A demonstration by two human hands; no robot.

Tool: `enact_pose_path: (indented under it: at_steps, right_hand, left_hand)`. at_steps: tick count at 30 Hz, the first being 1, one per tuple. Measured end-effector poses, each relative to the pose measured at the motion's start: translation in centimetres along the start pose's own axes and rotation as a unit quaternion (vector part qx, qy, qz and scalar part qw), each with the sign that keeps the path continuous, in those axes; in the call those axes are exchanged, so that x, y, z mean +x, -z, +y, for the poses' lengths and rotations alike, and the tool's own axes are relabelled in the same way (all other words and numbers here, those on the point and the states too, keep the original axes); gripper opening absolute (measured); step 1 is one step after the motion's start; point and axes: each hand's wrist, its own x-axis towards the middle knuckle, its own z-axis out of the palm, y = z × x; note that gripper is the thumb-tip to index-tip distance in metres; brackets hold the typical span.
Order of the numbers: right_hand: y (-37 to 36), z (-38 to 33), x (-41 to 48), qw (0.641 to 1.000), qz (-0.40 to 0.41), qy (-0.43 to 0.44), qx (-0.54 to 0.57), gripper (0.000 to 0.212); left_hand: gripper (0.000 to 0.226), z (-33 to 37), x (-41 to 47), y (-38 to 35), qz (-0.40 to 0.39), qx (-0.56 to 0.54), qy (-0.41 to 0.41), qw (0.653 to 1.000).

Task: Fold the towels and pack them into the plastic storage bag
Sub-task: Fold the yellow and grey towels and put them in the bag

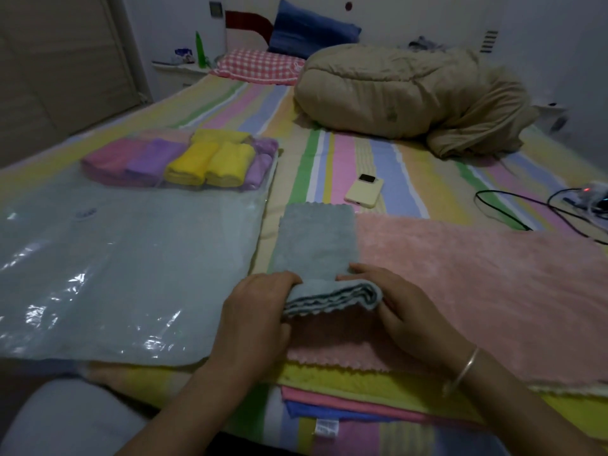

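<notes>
Head view: the big clear plastic storage bag (115, 258) lies flat, ready for towels. Just right of the bag lies the fuzzy grey-blue towel (316, 238). The left grip (260, 311) and right grip (404, 307) pinch its rolled end so the folds hold tight.

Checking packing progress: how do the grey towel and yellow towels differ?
The grey towel is half folded, its far end still lying flat; the yellow towels are fully folded. The left hand and right hand grip the grey towel outside the plastic bag; the yellow towels lie inside it.
</notes>
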Motion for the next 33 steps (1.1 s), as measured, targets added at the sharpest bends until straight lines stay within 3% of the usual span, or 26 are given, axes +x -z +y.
enact_pose_path:
  at_steps: [3,6,9,13,17,19,21,24,26,29,31,33]
  right_hand:
    - [2.2,-0.1,-0.4,1.000,0.003,0.008,0.013,0.042]
    - [4.1,-0.7,-1.8,0.998,0.011,0.011,0.058,0.032]
    - [4.3,-1.9,-3.4,0.988,0.017,-0.024,0.155,0.021]
    - [1.8,-1.5,-3.4,0.957,0.066,-0.147,0.239,0.017]
    - [-0.4,0.1,-2.6,0.953,0.083,-0.222,0.191,0.016]
    - [-1.0,0.7,-2.4,0.944,0.088,-0.262,0.178,0.015]
    - [-1.3,1.1,-2.2,0.940,0.089,-0.285,0.167,0.017]
    - [-1.4,1.3,-2.0,0.936,0.084,-0.307,0.150,0.025]
    - [-1.2,1.1,-1.7,0.933,0.086,-0.313,0.153,0.030]
    - [-0.9,0.3,-1.6,0.944,0.123,-0.283,0.121,0.045]
    - [-0.1,-0.6,-1.8,0.972,0.166,-0.163,0.042,0.055]
    - [0.8,-1.0,-1.8,0.991,0.122,0.001,-0.046,0.060]
  left_hand:
    - [0.043,-0.2,0.2,1.1,0.041,-0.116,-0.032,0.992]
    - [0.045,0.4,0.0,1.9,0.025,-0.240,-0.037,0.970]
    - [0.026,1.1,-0.4,1.4,0.015,-0.277,-0.033,0.960]
    - [0.034,1.5,-0.3,-0.4,0.000,-0.237,0.105,0.966]
    - [0.017,1.3,0.1,-1.9,-0.018,-0.136,0.184,0.973]
    - [0.026,2.0,0.3,-2.0,-0.023,-0.083,0.200,0.976]
    - [0.044,2.7,0.3,-1.7,0.027,-0.002,0.160,0.987]
    - [0.041,3.7,0.1,-1.1,0.123,0.040,-0.069,0.989]
    - [0.033,3.4,0.1,-1.5,0.065,0.036,-0.180,0.981]
    - [0.056,1.8,0.1,-2.5,-0.066,0.073,-0.191,0.977]
    - [0.062,1.0,0.3,-2.7,-0.105,0.070,-0.180,0.975]
    - [0.065,0.5,0.7,-2.6,-0.125,0.049,-0.171,0.976]
